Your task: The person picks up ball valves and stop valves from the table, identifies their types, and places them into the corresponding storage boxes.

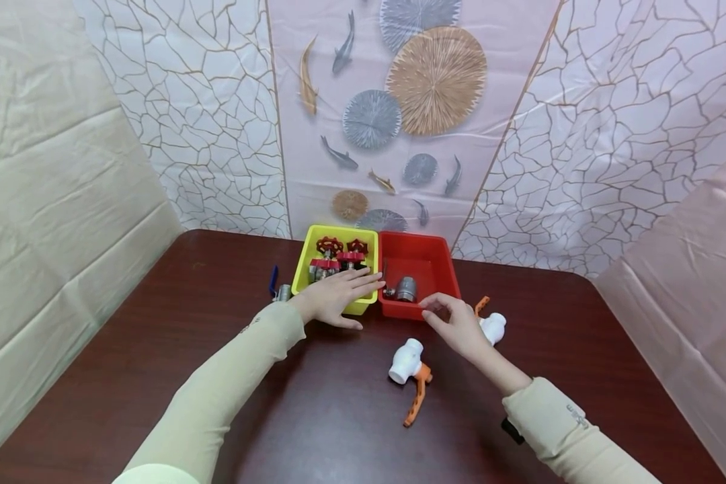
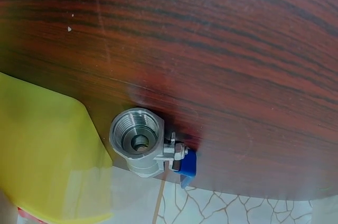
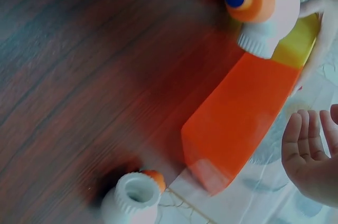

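Note:
My left hand (image 1: 341,296) lies palm down over the front of the yellow bin (image 1: 302,269), fingers spread and straight. Inside that bin are metal valves with red handwheels (image 1: 329,246), partly hidden by the hand. My right hand (image 1: 458,327) is at the front right edge of the red bin (image 1: 426,252), fingers loosely bent with nothing between them. A grey metal valve (image 1: 407,289) sits in the red bin. One white ball valve (image 1: 407,361) with an orange handle lies in front of the bins; another white ball valve (image 1: 493,327) is just right of my right hand.
A steel ball valve (image 2: 138,138) with a blue lever stands on the dark wood table (image 1: 339,430), left of the yellow bin. A patterned cloth backdrop (image 1: 218,121) hangs behind the table, with fabric walls at both sides.

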